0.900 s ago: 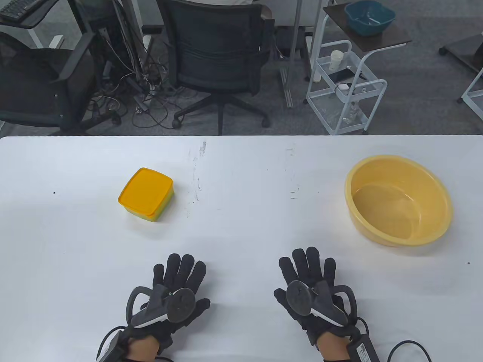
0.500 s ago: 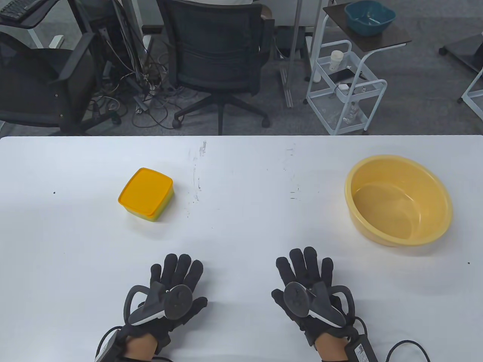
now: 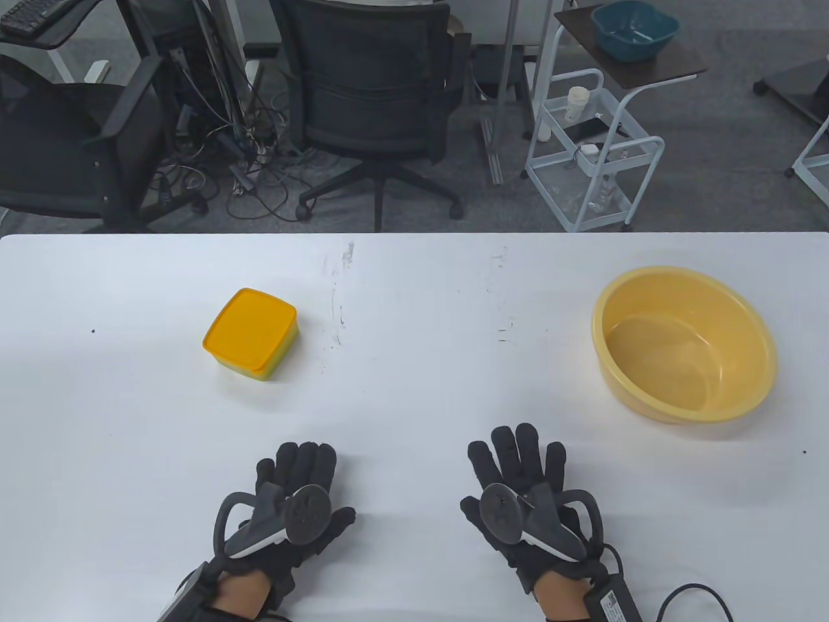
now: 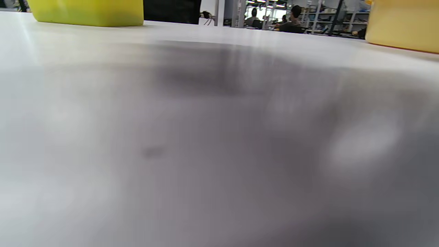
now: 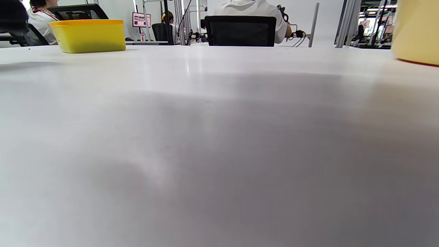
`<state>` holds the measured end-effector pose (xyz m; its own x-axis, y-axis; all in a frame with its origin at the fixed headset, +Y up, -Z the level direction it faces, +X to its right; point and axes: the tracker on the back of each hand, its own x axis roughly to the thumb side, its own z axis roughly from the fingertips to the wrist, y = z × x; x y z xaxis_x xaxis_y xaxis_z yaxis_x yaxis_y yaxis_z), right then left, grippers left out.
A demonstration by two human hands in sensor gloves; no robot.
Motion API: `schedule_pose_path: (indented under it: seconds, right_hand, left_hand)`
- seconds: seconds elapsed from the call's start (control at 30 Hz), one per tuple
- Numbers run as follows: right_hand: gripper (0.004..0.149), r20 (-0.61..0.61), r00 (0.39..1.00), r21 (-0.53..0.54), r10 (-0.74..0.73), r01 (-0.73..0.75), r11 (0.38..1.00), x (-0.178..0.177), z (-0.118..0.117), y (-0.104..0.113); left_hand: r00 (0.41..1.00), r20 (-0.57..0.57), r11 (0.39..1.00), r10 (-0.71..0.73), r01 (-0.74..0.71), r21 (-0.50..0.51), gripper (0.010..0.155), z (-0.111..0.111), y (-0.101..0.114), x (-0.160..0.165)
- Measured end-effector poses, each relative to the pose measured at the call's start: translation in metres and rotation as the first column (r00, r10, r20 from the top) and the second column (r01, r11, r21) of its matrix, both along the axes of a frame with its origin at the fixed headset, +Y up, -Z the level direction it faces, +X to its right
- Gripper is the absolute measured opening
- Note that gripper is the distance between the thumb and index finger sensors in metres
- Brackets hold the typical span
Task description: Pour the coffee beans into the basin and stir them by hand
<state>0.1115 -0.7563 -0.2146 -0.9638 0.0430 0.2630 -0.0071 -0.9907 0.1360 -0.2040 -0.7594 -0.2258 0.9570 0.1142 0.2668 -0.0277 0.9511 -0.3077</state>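
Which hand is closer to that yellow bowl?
Right. The right hand lies below-left of the basin, apart from it; the left hand is much farther left.

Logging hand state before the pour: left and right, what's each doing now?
Left hand: open, flat on the table, holding nothing.
Right hand: open, flat on the table, holding nothing.
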Motion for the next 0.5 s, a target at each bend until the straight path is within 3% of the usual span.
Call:
schedule_pose_path:
  seconds: [0.1,0.23,0.33,0.5]
  right_hand:
    - [0.076,-0.035,0.999,0.041,0.025,-0.023,0.999,-0.005,0.003,0.002]
    - [0.076,-0.026,0.999,0.028,0.027,-0.026,0.999,-0.004,0.002,0.003]
    - [0.076,-0.017,1.0,0.023,0.017,-0.017,1.0,-0.003,0.0,0.002]
    - [0.076,-0.021,0.995,0.013,0.093,-0.093,0.996,-0.015,-0.005,-0.002]
  left_hand:
    - [0.991,-0.134,1.0,0.011,-0.009,0.015,0.1,-0.035,0.031,-0.013]
    - [0.952,-0.304,0.999,0.039,-0.027,0.044,0.108,-0.089,0.055,-0.049]
    - [0.903,-0.427,0.999,0.052,-0.043,0.031,0.113,-0.126,0.054,-0.077]
    - [0.864,-0.496,0.996,0.088,-0.085,0.029,0.117,-0.174,0.039,-0.105]
